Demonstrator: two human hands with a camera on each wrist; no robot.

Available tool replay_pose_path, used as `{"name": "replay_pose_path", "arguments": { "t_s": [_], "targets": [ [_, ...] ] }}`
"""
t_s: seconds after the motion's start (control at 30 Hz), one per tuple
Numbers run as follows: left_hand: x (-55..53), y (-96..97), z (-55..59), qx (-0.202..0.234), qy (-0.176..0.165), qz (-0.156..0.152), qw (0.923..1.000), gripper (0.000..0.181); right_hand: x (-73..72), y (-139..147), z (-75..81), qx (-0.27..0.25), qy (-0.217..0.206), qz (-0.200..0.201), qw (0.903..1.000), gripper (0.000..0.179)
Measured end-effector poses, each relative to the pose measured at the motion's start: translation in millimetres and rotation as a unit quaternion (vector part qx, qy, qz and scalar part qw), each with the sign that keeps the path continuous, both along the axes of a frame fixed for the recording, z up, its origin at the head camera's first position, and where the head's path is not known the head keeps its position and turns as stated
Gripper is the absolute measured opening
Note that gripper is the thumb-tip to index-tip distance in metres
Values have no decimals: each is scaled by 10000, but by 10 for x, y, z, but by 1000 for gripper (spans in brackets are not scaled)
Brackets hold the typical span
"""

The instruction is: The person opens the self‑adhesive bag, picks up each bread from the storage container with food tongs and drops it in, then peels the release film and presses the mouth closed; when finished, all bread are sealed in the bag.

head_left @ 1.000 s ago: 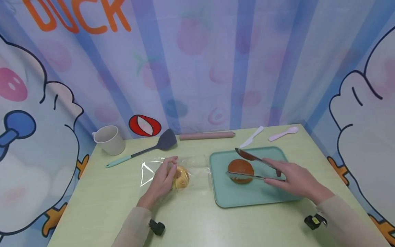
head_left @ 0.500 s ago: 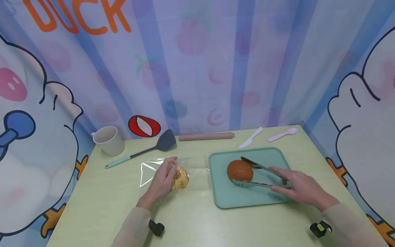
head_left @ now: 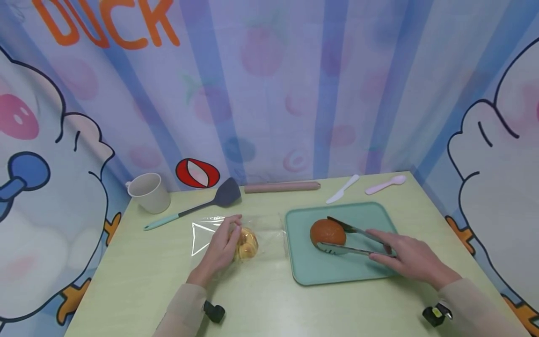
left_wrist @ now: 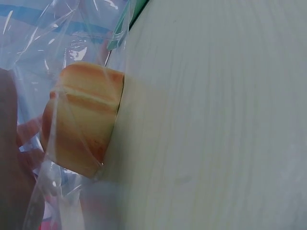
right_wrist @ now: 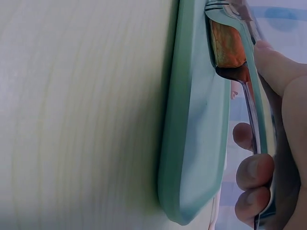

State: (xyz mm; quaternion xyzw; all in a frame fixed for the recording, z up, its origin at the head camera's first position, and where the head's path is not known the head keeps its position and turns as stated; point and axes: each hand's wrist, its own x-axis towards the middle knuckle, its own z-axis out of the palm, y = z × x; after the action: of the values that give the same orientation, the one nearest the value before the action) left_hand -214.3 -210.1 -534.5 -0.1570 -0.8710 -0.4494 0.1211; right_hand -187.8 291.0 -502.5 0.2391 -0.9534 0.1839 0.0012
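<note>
My left hand (head_left: 221, 245) holds a clear plastic bag (head_left: 269, 236) with a golden bread roll (head_left: 247, 243) inside. The left wrist view shows its fingers (left_wrist: 29, 132) behind the film, against the roll's side. In my right hand (head_left: 414, 257) is a pair of metal tongs (head_left: 351, 250), gripped near the back with the thumb along one arm. The tongs' arms are spread, one tip on each side of a round brown bun (head_left: 327, 232). That bun sits on a green tray (head_left: 337, 274), right between the tips in the right wrist view.
A mug (head_left: 149, 193) stands at the back left beside a spatula (head_left: 210, 201). Along the back edge lie a pink rolling pin (head_left: 282, 187), a white knife (head_left: 343, 189) and a pink spoon (head_left: 385, 185). A printed curtain (head_left: 269, 93) hangs behind the table.
The tongs have shifted right and slightly down, from over the bun to its right side, with their tips now lower about it. The left hand and the bag keep their place.
</note>
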Motion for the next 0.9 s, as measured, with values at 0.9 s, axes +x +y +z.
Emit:
{"name": "replay_pose_path", "arguments": {
  "t_s": [0.9],
  "targets": [
    [-1,-32,46,173,-302,-195,9992,22,-98,-287,103,-137,452,232,9986,59]
  ]
}}
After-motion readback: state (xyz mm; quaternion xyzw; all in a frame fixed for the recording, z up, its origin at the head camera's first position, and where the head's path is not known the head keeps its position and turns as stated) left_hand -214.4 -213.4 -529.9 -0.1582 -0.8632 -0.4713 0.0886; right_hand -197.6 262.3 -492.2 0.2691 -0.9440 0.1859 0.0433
